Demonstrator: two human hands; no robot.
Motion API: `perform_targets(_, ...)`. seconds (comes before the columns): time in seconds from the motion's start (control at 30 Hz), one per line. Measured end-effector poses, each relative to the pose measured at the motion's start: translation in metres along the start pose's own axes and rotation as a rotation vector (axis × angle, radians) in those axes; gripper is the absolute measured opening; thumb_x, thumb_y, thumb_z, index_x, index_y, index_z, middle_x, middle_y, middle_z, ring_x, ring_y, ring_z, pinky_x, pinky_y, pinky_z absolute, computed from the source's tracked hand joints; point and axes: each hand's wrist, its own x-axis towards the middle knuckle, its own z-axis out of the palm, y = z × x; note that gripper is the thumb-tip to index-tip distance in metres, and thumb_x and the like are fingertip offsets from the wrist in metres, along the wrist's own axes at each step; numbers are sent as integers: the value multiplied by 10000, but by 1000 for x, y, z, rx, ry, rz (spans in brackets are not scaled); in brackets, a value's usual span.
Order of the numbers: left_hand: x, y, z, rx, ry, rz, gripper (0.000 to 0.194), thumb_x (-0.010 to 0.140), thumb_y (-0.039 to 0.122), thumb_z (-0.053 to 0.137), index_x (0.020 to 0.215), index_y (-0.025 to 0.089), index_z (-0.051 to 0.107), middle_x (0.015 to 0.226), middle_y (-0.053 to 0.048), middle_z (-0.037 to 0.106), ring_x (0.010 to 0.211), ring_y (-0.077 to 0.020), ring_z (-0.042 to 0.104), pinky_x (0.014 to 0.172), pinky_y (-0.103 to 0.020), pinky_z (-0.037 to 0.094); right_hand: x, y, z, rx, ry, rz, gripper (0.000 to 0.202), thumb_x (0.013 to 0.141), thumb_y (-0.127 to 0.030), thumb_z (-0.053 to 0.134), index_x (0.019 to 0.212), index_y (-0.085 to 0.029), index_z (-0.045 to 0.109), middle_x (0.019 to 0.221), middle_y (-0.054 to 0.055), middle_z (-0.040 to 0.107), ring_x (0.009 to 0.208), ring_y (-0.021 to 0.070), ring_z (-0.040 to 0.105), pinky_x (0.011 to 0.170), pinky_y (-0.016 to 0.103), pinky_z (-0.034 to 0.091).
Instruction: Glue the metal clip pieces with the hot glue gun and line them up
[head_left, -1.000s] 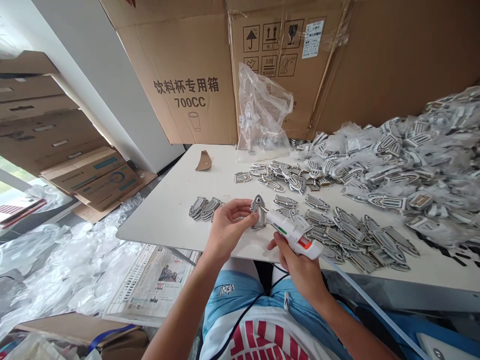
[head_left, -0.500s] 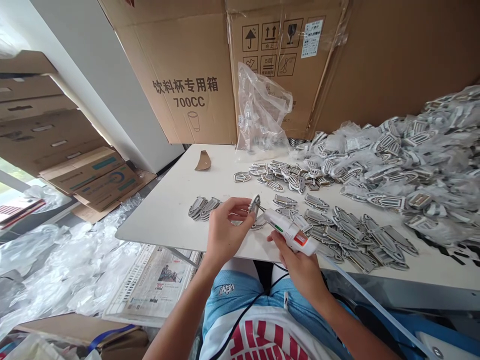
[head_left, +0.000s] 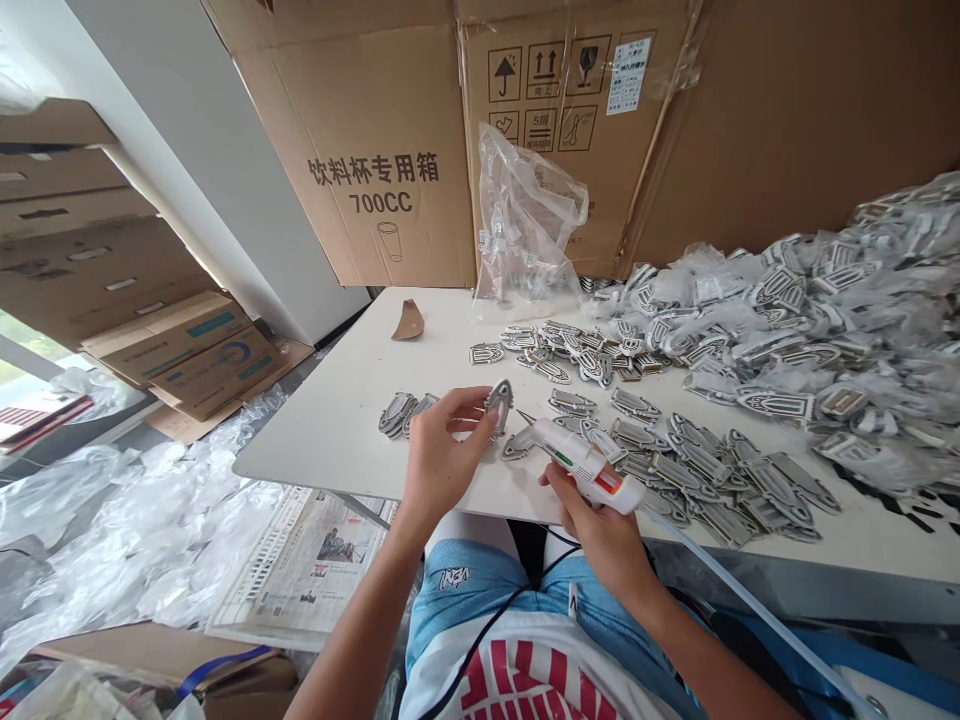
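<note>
My left hand [head_left: 448,440] is closed, pinching a small grey boat-shaped piece [head_left: 499,405] upright between thumb and fingers, above the white table. My right hand [head_left: 600,525] is wrapped round a white glue gun [head_left: 581,462] with a thin metal nozzle and a long translucent glue stick [head_left: 742,590] trailing from its back. The nozzle points at the held piece, with a small gap between them. Another grey piece [head_left: 519,443] lies on the table just under the nozzle. To the left of my left hand sit small stacks of similar pieces [head_left: 396,413].
Many loose grey pieces [head_left: 697,465] cover the right of the table [head_left: 315,420]. Behind them is a heap of plastic-wrapped pieces [head_left: 795,320]. A clear bag [head_left: 525,220] stands against large cardboard boxes [head_left: 375,100]. A cardboard scrap [head_left: 408,320] lies at the back left.
The piece in my left hand has moved slightly left and up, away from the nozzle. The glue gun has shifted a little right, opening a gap.
</note>
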Motion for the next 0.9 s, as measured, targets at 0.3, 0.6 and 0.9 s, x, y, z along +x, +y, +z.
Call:
perform_targets(0.3, 10, -9, -15, -16, -60, -24, 216, 911, 304, 749, 1108, 253, 818, 980, -60, 791, 936, -235, 722, 939, -360, 545, 12, 4, 1, 101, 19, 1, 511, 835, -706, 786, 826, -216, 642, 507, -94, 359, 452, 100, 265, 440, 261, 235)
perform_targets(0.6, 11, -16, -15, 141, -160, -6, 323, 1021, 278, 552, 1272, 286, 756, 893, -37, 729, 828, -219, 648, 770, -310, 448, 16, 16, 1, 139, 47, 17, 495, 822, -660, 827, 897, -193, 680, 599, -51, 510, 458, 77, 304, 421, 230, 254)
perform_targets(0.9, 13, -23, -12, 158, -161, -56, 293, 962, 302, 662, 1232, 260, 770, 1130, -79, 746, 988, -242, 655, 911, -349, 475, 17, 17, 1, 128, 47, 18, 500, 822, -662, 825, 879, -186, 686, 589, -51, 496, 461, 79, 303, 423, 228, 263)
